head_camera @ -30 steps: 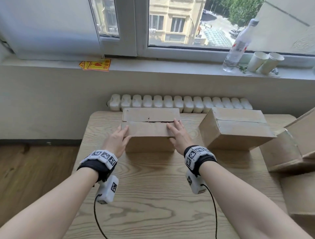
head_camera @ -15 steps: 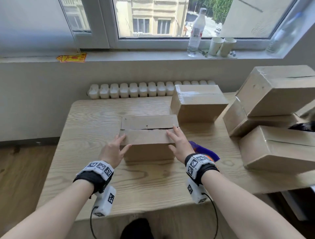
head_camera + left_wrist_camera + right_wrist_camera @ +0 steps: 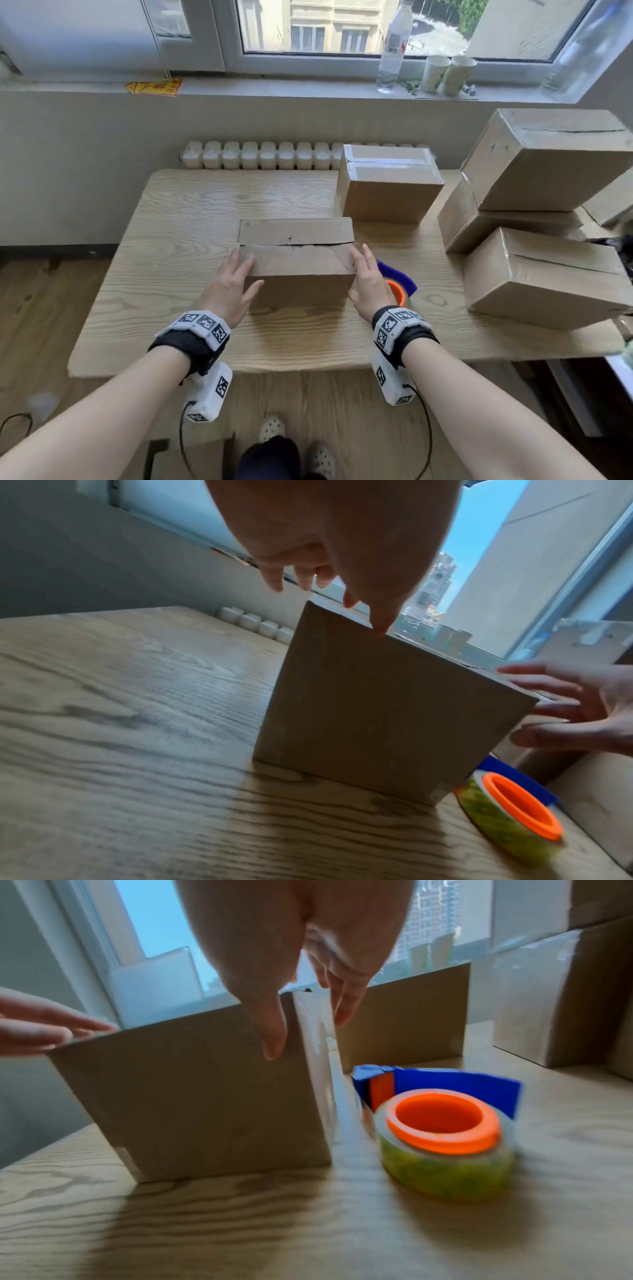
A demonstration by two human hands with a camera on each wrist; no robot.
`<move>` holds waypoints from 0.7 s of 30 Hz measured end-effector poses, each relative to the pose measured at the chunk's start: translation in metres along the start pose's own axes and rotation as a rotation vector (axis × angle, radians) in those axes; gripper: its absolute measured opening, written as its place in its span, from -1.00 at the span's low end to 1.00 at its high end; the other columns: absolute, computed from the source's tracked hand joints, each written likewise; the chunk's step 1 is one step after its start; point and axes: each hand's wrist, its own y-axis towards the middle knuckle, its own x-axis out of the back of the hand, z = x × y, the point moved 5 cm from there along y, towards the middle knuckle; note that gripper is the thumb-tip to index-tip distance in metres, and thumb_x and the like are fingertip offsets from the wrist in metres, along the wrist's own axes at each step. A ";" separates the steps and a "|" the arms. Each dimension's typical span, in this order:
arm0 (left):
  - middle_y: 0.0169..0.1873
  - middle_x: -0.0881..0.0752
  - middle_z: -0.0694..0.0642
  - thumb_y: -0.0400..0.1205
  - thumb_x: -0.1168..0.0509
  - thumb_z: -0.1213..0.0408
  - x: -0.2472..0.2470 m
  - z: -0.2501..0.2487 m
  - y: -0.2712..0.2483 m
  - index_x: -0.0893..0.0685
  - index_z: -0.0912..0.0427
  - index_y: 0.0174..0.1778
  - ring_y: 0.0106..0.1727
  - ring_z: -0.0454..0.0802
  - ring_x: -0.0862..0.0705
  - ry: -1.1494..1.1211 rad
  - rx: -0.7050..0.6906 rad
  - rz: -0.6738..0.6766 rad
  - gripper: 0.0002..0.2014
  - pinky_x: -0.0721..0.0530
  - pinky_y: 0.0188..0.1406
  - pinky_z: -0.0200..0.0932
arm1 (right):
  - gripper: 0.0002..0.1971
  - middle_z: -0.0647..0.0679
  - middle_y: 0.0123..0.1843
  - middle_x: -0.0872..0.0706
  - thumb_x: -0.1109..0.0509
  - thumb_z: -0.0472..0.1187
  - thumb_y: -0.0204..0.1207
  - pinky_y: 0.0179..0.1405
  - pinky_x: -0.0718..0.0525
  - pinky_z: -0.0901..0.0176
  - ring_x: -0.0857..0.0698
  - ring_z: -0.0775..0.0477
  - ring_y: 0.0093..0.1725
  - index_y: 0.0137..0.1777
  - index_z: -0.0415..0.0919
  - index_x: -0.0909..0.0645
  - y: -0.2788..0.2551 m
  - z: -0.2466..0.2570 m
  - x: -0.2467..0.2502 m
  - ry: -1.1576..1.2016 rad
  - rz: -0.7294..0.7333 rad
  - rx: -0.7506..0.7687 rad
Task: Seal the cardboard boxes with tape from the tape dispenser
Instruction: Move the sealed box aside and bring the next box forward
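An untaped cardboard box (image 3: 298, 263) stands mid-table, its two top flaps meeting along a dark seam. My left hand (image 3: 233, 286) lies at its near left corner with straight fingers on the top edge (image 3: 342, 569). My right hand (image 3: 368, 279) is at the near right corner, fingers straight, thumb against the front face (image 3: 274, 1010). The blue tape dispenser (image 3: 399, 286) with an orange core and a clear roll (image 3: 443, 1139) lies on the table just right of the box, partly hidden under my right hand in the head view.
A taped box (image 3: 388, 185) stands behind on the wooden table (image 3: 191, 240). Three more boxes (image 3: 544, 219) are stacked at the right. A bottle (image 3: 392, 48) and paper cups (image 3: 447, 73) sit on the windowsill. White radiator tops (image 3: 257, 156) line the far edge.
The box has been drawn from the far edge to the table's middle. Both hands have slid outward from the near flap to its corners. The dispenser has come into sight.
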 end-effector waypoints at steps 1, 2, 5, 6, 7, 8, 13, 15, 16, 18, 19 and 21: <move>0.65 0.02 0.15 0.70 -0.14 0.08 -0.001 -0.003 0.001 -0.17 0.15 0.62 0.67 0.02 0.06 0.032 -0.042 -0.007 -0.42 0.08 0.64 -0.10 | -0.23 -0.12 0.70 -0.01 -0.37 -0.38 0.52 0.27 -0.59 -0.01 -0.42 -0.22 0.51 0.66 -0.15 -0.06 -0.002 -0.009 -0.003 -0.023 -0.012 -0.044; 0.65 0.02 0.13 0.71 -0.11 0.09 -0.002 -0.004 0.003 -0.15 0.16 0.62 0.67 0.00 0.08 0.067 -0.081 -0.005 -0.43 0.12 0.64 -0.11 | -0.23 -0.14 0.68 -0.08 -0.40 -0.31 0.53 0.30 -0.56 -0.02 -0.43 -0.22 0.49 0.65 -0.19 -0.06 -0.003 -0.018 -0.007 -0.050 -0.009 -0.095; 0.65 -0.01 0.11 0.72 -0.08 0.09 -0.008 -0.004 0.008 -0.13 0.14 0.63 0.66 -0.02 0.08 0.123 -0.156 -0.003 -0.44 0.15 0.64 -0.09 | -0.25 -0.16 0.56 -0.31 -0.42 -0.10 0.54 0.38 -0.44 -0.01 -0.45 -0.19 0.46 0.61 -0.25 -0.09 -0.007 -0.047 -0.021 -0.100 0.019 -0.254; 0.64 -0.02 0.10 0.72 -0.07 0.09 -0.010 -0.003 0.010 -0.13 0.13 0.63 0.66 -0.03 0.07 0.130 -0.168 0.001 -0.45 0.14 0.64 -0.08 | -0.31 -0.16 0.50 -0.39 -0.40 -0.05 0.55 0.35 -0.43 -0.02 -0.47 -0.18 0.43 0.56 -0.25 -0.16 -0.009 -0.054 -0.025 -0.129 0.032 -0.302; 0.64 -0.03 0.09 0.72 -0.06 0.09 -0.012 -0.001 0.012 -0.12 0.13 0.63 0.66 -0.03 0.06 0.140 -0.177 0.007 -0.45 0.14 0.64 -0.08 | -0.38 -0.16 0.44 -0.47 -0.39 -0.01 0.55 0.33 -0.43 -0.02 -0.50 -0.17 0.39 0.49 -0.25 -0.24 -0.009 -0.061 -0.029 -0.167 0.047 -0.339; 0.64 -0.05 0.09 0.73 -0.05 0.09 -0.014 0.001 0.013 -0.11 0.13 0.63 0.66 -0.04 0.05 0.149 -0.189 0.009 -0.45 0.14 0.64 -0.09 | -0.45 -0.16 0.38 -0.52 -0.37 0.01 0.56 0.31 -0.43 -0.01 -0.53 -0.17 0.35 0.42 -0.25 -0.30 -0.010 -0.066 -0.033 -0.200 0.063 -0.367; 0.61 -0.18 0.13 0.74 -0.06 0.14 -0.014 0.005 0.014 -0.24 0.18 0.60 0.64 -0.03 -0.07 0.112 -0.247 -0.018 -0.51 0.07 0.63 -0.06 | -0.57 -0.16 0.35 -0.57 -0.34 -0.10 0.59 0.34 -0.38 0.00 -0.55 -0.17 0.36 0.36 -0.25 -0.36 -0.006 -0.076 -0.047 -0.277 0.164 -0.453; 0.58 -0.27 0.16 0.70 -0.02 0.11 -0.011 0.006 0.014 -0.33 0.20 0.56 0.62 0.03 -0.18 0.105 -0.262 -0.029 -0.50 0.00 0.62 -0.04 | -0.67 -0.14 0.33 -0.60 -0.30 -0.16 0.61 0.37 -0.35 0.02 -0.55 -0.14 0.36 0.33 -0.21 -0.43 0.000 -0.075 -0.046 -0.316 0.170 -0.468; 0.56 -0.32 0.17 0.68 0.00 0.09 -0.008 0.005 0.015 -0.38 0.21 0.53 0.60 0.07 -0.24 0.102 -0.269 -0.032 -0.49 -0.06 0.62 -0.01 | -0.72 -0.13 0.30 -0.63 -0.27 -0.19 0.62 0.37 -0.36 0.03 -0.57 -0.14 0.34 0.30 -0.20 -0.47 0.002 -0.073 -0.044 -0.331 0.186 -0.462; 0.49 -0.44 0.22 0.65 -0.02 0.11 -0.005 0.006 0.017 -0.48 0.23 0.46 0.54 0.16 -0.37 0.099 -0.280 -0.034 -0.51 -0.21 0.57 0.06 | -0.78 -0.16 0.22 -0.68 -0.23 -0.25 0.62 0.28 -0.45 0.05 -0.61 -0.18 0.28 0.22 -0.22 -0.57 0.003 -0.067 -0.042 -0.342 0.245 -0.439; 0.45 -0.49 0.24 0.64 -0.04 0.12 -0.003 0.006 0.019 -0.54 0.24 0.42 0.48 0.21 -0.44 0.099 -0.279 -0.037 -0.52 -0.29 0.53 0.09 | -0.78 -0.19 0.21 -0.69 -0.21 -0.26 0.63 0.22 -0.49 0.05 -0.61 -0.22 0.26 0.22 -0.25 -0.57 0.002 -0.064 -0.039 -0.329 0.268 -0.442; 0.34 -0.60 0.26 0.63 -0.06 0.11 0.003 0.003 0.023 -0.62 0.25 0.32 0.35 0.26 -0.55 0.109 -0.278 -0.042 -0.55 -0.43 0.40 0.14 | -0.67 -0.25 0.26 -0.64 -0.23 -0.18 0.63 0.19 -0.51 0.00 -0.57 -0.30 0.31 0.34 -0.30 -0.44 0.000 -0.059 -0.028 -0.213 0.250 -0.493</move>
